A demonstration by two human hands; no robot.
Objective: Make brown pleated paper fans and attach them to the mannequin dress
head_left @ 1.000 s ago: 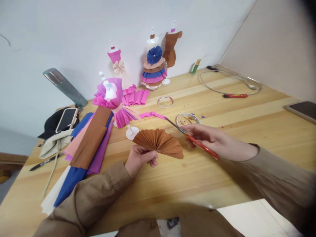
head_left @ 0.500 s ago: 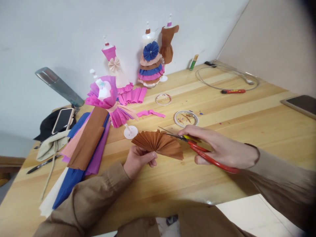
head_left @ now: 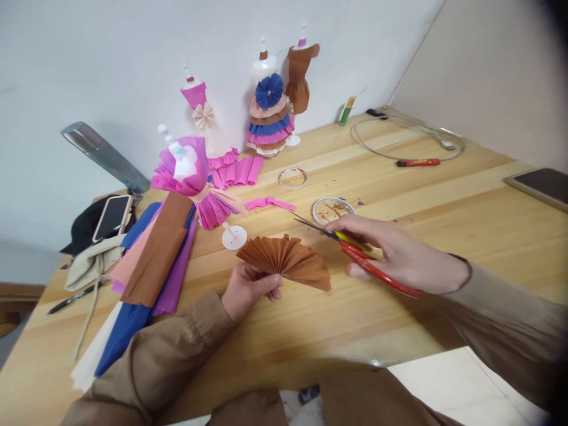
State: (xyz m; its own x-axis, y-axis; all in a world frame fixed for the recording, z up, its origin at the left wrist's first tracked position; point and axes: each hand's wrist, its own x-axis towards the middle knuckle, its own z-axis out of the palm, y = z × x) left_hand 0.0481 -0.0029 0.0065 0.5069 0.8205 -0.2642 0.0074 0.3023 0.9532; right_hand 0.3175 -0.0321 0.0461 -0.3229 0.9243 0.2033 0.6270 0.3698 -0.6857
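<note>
My left hand (head_left: 252, 287) pinches the gathered lower edge of a pleated brown paper fan (head_left: 284, 257), which spreads upward and to the right above the table. In my right hand (head_left: 393, 251) are scissors (head_left: 368, 266) with red and yellow handles. Their blades are nearly closed and point left, just above the fan's upper edge, apart from it. Beyond the fan stands a round white base (head_left: 234, 237). A small mannequin in a pink and purple paper dress (head_left: 190, 171) leans behind it.
Folded crepe paper (head_left: 155, 254) lies at the left, near a phone (head_left: 113, 218) and a pen. Dressed mannequins (head_left: 270, 118) stand along the wall. Tape rolls (head_left: 314, 213), pink scraps, a cable, a red cutter (head_left: 418, 163) and another phone (head_left: 541, 186) lie farther back and right.
My right hand has drawn the scissors up and away from the fan's top edge, and the blades have come closer together. My left hand keeps the fan in about the same place.
</note>
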